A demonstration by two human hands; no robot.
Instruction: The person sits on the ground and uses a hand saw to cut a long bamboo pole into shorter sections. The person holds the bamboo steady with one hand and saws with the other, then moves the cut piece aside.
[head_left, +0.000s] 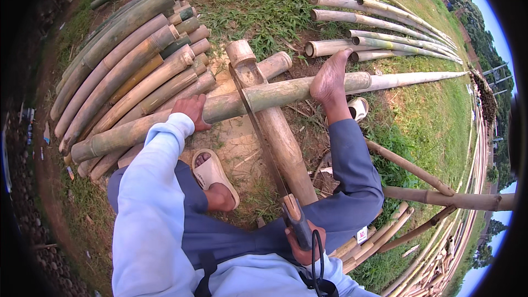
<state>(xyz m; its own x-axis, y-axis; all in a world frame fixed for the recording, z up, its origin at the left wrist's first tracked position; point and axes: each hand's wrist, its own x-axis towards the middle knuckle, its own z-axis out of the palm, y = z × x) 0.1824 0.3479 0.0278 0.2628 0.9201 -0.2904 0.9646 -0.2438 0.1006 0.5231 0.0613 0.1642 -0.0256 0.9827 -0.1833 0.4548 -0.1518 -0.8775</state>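
Observation:
A long greenish bamboo pole (291,92) lies crosswise in front of me over a thicker bamboo support (278,132) with a cut-out near its far end. My left hand (190,112) wraps over the pole, left of the support. Low in the middle, my right hand (306,246) is closed around the dark handle of a handsaw (258,127). Its long blade runs away from me and crosses the pole just left of the support; how deep it sits in the bamboo I cannot tell. My bare right foot (328,79) presses on the pole, right of the blade.
A stack of cut bamboo lengths (137,66) fills the left, and long bamboo poles (379,19) lie at the far right. My left foot wears a sandal (212,175) on the ground; another sandal (358,109) lies beyond my right leg. A bamboo frame (467,200) stands at right.

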